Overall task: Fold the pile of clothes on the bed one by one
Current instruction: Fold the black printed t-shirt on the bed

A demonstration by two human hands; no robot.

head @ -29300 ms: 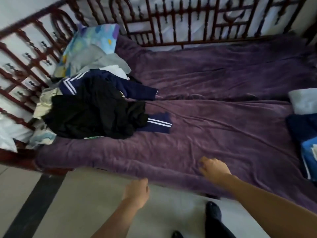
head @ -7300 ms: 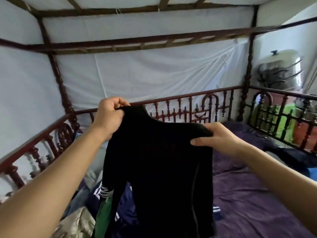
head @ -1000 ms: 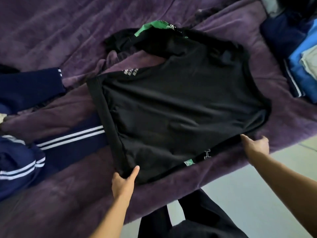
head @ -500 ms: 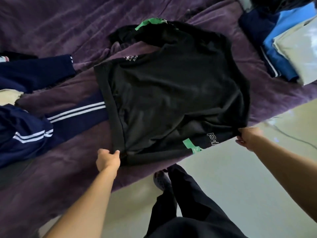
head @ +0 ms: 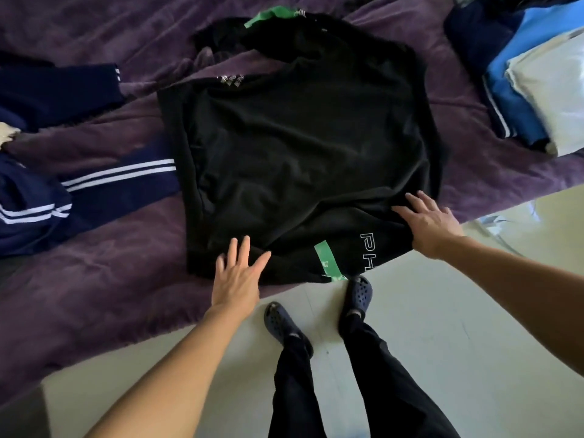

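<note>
A black top point(head: 300, 159) lies spread flat on the purple bed cover point(head: 94, 295), its near edge at the side of the bed and partly hanging over it. A green band point(head: 327, 259) and the white letters "PH" point(head: 368, 251) show on the part along that edge. The left hand point(head: 235, 276) rests palm down on the near left corner of the top, fingers straight and spread, gripping nothing. The right hand point(head: 428, 221) lies flat on the near right corner in the same way – fingers apart, pressed onto the cloth. At the far side one sleeve point(head: 271, 15) with a green patch sits bunched and crooked, not laid out. Crowding the left edge is a navy garment with white stripes point(head: 104, 184), which touches the top or runs slightly under it – which of the two I cannot tell. A second navy piece point(head: 57, 90) lies farther back on the left. To the right, apart from the top, sits a stack of folded clothes: a blue piece point(head: 518, 99) with a pale one point(head: 550, 86) on it. Below the bed edge are the pale floor point(head: 426, 311) and the person's two feet in dark clogs point(head: 281, 324)
</note>
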